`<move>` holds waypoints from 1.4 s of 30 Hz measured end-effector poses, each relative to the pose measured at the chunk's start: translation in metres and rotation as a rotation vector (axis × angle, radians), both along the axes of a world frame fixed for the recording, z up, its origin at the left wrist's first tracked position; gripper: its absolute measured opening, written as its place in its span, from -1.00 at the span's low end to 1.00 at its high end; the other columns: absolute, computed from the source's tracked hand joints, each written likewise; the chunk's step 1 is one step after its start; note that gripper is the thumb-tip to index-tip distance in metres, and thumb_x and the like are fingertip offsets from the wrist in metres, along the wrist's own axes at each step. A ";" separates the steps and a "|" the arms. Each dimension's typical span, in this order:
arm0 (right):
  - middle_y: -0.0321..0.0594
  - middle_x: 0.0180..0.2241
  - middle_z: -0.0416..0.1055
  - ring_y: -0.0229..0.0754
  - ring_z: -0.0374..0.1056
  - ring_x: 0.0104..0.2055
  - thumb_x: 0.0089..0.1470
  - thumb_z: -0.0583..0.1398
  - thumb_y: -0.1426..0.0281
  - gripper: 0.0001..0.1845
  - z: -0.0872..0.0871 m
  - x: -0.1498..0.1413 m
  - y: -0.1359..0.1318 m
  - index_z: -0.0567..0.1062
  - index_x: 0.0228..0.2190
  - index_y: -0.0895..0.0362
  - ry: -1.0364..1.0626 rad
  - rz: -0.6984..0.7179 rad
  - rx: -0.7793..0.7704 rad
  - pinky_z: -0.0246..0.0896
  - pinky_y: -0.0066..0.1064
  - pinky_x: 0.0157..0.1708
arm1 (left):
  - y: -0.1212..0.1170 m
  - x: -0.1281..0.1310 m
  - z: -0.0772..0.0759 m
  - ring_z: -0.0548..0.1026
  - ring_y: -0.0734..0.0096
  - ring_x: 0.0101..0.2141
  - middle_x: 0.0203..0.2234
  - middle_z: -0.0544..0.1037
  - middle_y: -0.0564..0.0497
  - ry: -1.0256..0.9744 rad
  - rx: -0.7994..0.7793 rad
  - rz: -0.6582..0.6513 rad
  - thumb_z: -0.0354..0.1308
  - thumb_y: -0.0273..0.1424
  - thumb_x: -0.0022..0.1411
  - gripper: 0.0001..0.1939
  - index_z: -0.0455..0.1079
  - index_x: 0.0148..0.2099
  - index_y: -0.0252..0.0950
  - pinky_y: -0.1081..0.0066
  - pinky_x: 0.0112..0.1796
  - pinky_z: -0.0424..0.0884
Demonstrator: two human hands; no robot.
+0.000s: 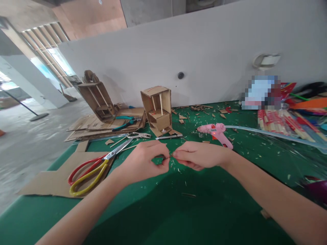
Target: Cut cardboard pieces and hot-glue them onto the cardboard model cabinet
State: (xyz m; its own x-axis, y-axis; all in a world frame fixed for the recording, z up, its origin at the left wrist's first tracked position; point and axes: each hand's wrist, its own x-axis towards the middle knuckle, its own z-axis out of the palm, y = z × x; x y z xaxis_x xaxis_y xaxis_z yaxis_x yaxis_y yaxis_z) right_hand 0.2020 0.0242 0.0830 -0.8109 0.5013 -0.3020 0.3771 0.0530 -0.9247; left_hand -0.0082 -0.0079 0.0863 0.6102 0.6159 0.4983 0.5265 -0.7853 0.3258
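Over the middle of the green table (153, 214), my left hand (145, 158) pinches a thin dark strip (171, 156) between thumb and forefinger. My right hand (195, 153) meets it from the other side, its fingertips closed on the strip's other end. Most of the strip is hidden by the fingers, and its material is too small to make out. Scissors (107, 160) with one red and one yellow handle lie left of my left hand. Just behind the hands stands a cardboard box model (163, 121) with pale sticks inside. A pink glue gun (216, 132) lies beyond my right hand.
Cut cardboard (51, 178) lies under the scissors. Teal-handled pliers (125, 123) rest on stacked cardboard beside a second cardboard model (98, 98). Scraps (182, 116) litter the table before the white wall (217, 51). Packaged sticks (286, 124) lie at right, near a pixelated upright object (260, 92).
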 end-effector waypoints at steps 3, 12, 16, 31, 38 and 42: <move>-0.56 -0.73 -0.13 -0.44 -0.23 -0.72 0.24 -0.01 0.18 -0.58 -0.012 -0.001 0.003 0.11 -0.60 0.09 0.093 0.013 -0.216 -0.28 -0.55 -0.72 | 0.002 -0.002 -0.001 0.45 0.45 -0.42 -0.52 0.50 0.09 0.075 0.029 -0.059 0.07 -0.60 0.02 -0.85 0.38 -0.43 -0.24 0.38 -0.24 0.43; -0.37 -0.66 0.16 -0.38 0.00 -0.66 0.29 -0.08 0.33 -0.59 0.018 -0.009 -0.022 0.25 -0.58 0.14 -0.253 -0.004 0.991 -0.21 -0.44 -0.62 | 0.011 -0.009 0.007 0.43 0.50 -0.51 -0.55 0.48 0.07 -0.301 -0.759 0.027 0.22 -0.47 -0.01 -0.89 0.32 -0.47 -0.31 0.49 -0.48 0.34; -0.28 -0.61 0.30 -0.30 0.08 -0.63 0.25 -0.04 0.48 -0.72 0.012 -0.011 -0.026 0.37 -0.44 0.18 -0.463 0.089 1.417 -0.29 -0.37 -0.60 | 0.017 -0.016 0.002 0.40 0.55 -0.56 -0.64 0.45 0.13 -0.476 -1.010 -0.073 0.21 -0.49 0.00 -0.88 0.30 -0.49 -0.31 0.47 -0.43 0.36; -0.56 -0.77 -0.18 -0.42 -0.32 -0.76 0.28 -0.13 0.21 -0.59 -0.026 -0.011 -0.066 0.11 -0.58 0.08 0.258 -0.147 -0.739 -0.18 -0.59 -0.77 | -0.021 -0.026 0.024 0.42 0.54 -0.45 -0.46 0.51 0.13 0.176 -0.526 -0.009 0.15 -0.52 0.02 -0.91 0.40 -0.35 -0.25 0.53 -0.41 0.32; -0.37 -0.61 0.13 -0.34 -0.01 -0.62 0.31 -0.11 0.31 -0.61 -0.024 -0.009 -0.080 0.21 -0.54 0.12 -0.191 -0.221 0.645 -0.22 -0.40 -0.60 | -0.012 -0.030 0.003 0.46 0.50 -0.44 -0.46 0.51 0.07 -0.002 -0.707 -0.044 0.17 -0.51 -0.01 -0.93 0.38 -0.39 -0.29 0.51 -0.38 0.41; -0.19 -0.54 0.30 -0.20 0.17 -0.48 0.32 -0.14 0.45 -0.61 -0.032 -0.006 -0.075 0.36 -0.45 0.17 -0.403 -0.084 1.368 -0.28 -0.31 -0.53 | -0.001 -0.030 -0.011 0.48 0.47 -0.44 -0.49 0.47 0.07 -0.087 -0.873 -0.036 0.18 -0.44 0.05 -0.91 0.31 -0.37 -0.31 0.48 -0.39 0.43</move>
State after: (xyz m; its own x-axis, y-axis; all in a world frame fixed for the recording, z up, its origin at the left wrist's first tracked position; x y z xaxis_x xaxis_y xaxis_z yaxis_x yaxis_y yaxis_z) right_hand 0.1957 -0.0510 0.0510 -0.7415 0.6221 0.2512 0.6435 0.7654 0.0038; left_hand -0.0385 -0.0086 0.0756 0.6185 0.7799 -0.0958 0.4511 -0.2526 0.8560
